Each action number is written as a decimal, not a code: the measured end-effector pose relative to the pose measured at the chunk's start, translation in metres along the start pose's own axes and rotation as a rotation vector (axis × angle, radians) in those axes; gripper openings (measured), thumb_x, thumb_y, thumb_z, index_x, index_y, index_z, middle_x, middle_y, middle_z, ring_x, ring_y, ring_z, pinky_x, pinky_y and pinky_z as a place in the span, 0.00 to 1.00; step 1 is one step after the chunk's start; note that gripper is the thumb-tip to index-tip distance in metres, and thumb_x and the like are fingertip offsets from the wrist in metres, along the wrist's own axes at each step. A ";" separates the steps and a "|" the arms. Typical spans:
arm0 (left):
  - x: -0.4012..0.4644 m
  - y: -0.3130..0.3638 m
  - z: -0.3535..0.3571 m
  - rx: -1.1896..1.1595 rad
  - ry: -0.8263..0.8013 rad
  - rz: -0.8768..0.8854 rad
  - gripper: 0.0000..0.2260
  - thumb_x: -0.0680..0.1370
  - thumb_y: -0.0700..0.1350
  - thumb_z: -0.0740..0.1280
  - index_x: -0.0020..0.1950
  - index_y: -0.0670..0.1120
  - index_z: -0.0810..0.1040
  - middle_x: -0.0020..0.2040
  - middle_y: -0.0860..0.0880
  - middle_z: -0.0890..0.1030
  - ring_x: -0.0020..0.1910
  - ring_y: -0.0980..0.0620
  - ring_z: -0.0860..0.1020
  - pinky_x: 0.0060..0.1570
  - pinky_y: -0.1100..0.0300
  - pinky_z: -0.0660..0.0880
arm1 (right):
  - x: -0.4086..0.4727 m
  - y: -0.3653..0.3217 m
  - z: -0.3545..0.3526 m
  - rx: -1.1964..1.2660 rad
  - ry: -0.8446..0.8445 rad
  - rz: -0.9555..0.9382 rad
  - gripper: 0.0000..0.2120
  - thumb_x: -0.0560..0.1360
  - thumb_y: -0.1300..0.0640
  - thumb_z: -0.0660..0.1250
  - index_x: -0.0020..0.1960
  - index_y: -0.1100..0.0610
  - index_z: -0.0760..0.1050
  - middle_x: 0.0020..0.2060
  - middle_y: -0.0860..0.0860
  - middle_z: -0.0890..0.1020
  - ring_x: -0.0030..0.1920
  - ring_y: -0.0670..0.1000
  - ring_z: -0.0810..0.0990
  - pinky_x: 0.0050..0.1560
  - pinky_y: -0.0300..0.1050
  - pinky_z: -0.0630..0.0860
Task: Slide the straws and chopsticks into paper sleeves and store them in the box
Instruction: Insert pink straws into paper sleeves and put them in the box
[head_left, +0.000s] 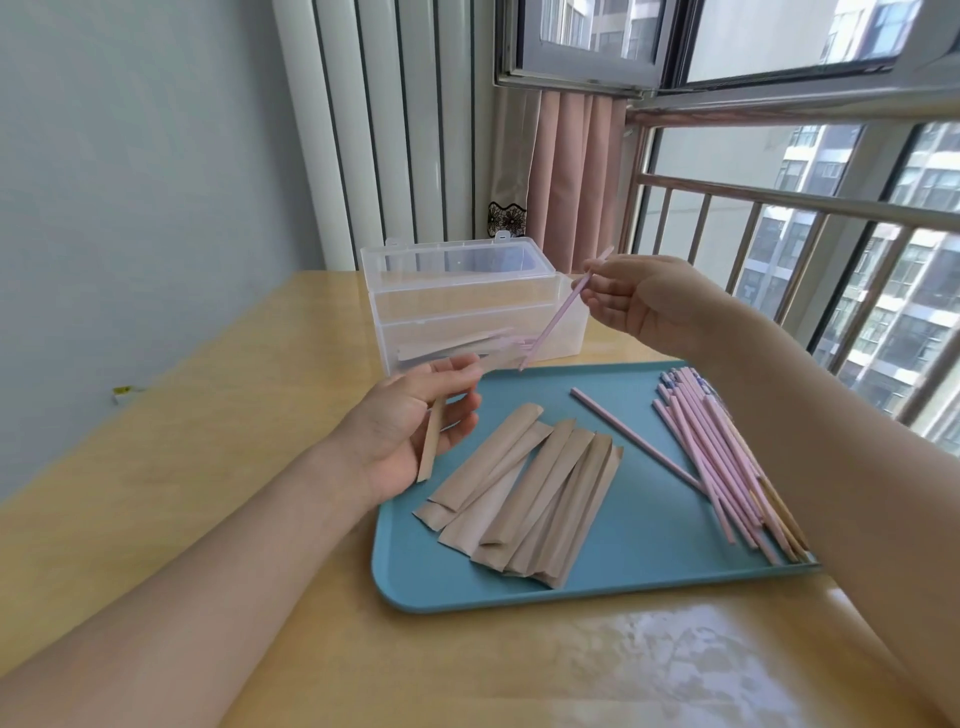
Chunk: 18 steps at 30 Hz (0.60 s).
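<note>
My left hand (410, 431) pinches a brown paper sleeve (429, 449) that hangs edge-on above the table, left of the tray. My right hand (644, 304) holds a pink straw (556, 317) by its upper end; the straw slants down-left, its tip just above the tray's far edge, apart from the sleeve. A fan of brown paper sleeves (524, 493) lies on the blue tray (639, 535). A bundle of pink straws and chopsticks (727, 462) lies along the tray's right side, one straw (634, 439) apart from it. The clear plastic box (467, 306) stands open behind the tray with a few filled sleeves inside.
The tray and box rest on a pale wooden table (208, 441). A metal railing (810, 208) and windows run along the right, a pink curtain (571, 176) hangs behind the box, and a grey wall is on the left. A small scrap (124, 392) lies near the wall.
</note>
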<state>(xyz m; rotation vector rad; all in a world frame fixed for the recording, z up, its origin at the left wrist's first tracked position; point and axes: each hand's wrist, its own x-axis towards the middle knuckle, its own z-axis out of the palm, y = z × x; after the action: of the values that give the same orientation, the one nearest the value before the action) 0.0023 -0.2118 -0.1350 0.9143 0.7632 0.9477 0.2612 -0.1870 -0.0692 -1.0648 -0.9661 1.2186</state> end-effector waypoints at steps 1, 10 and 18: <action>0.000 0.001 0.000 -0.042 0.002 0.004 0.12 0.70 0.38 0.74 0.52 0.46 0.82 0.37 0.51 0.81 0.35 0.55 0.81 0.45 0.60 0.81 | 0.000 -0.002 -0.001 0.011 0.006 -0.006 0.03 0.80 0.65 0.65 0.52 0.63 0.77 0.37 0.56 0.81 0.33 0.49 0.82 0.37 0.38 0.81; -0.005 0.002 0.002 0.087 -0.110 0.035 0.08 0.78 0.38 0.68 0.56 0.41 0.82 0.40 0.45 0.83 0.39 0.52 0.84 0.39 0.64 0.80 | 0.002 -0.009 -0.004 0.155 0.001 -0.063 0.03 0.80 0.65 0.65 0.50 0.64 0.78 0.36 0.56 0.81 0.35 0.49 0.83 0.37 0.37 0.80; -0.010 0.000 0.005 0.238 -0.193 0.037 0.12 0.85 0.41 0.59 0.63 0.42 0.79 0.53 0.44 0.85 0.40 0.54 0.83 0.38 0.63 0.80 | 0.002 -0.002 0.006 0.114 0.028 -0.126 0.04 0.80 0.66 0.64 0.50 0.67 0.77 0.39 0.60 0.82 0.37 0.51 0.83 0.40 0.39 0.82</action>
<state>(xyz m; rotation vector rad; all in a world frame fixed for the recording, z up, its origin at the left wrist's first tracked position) 0.0027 -0.2220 -0.1310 1.2135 0.7050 0.7973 0.2563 -0.1844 -0.0662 -0.9160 -0.9175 1.1389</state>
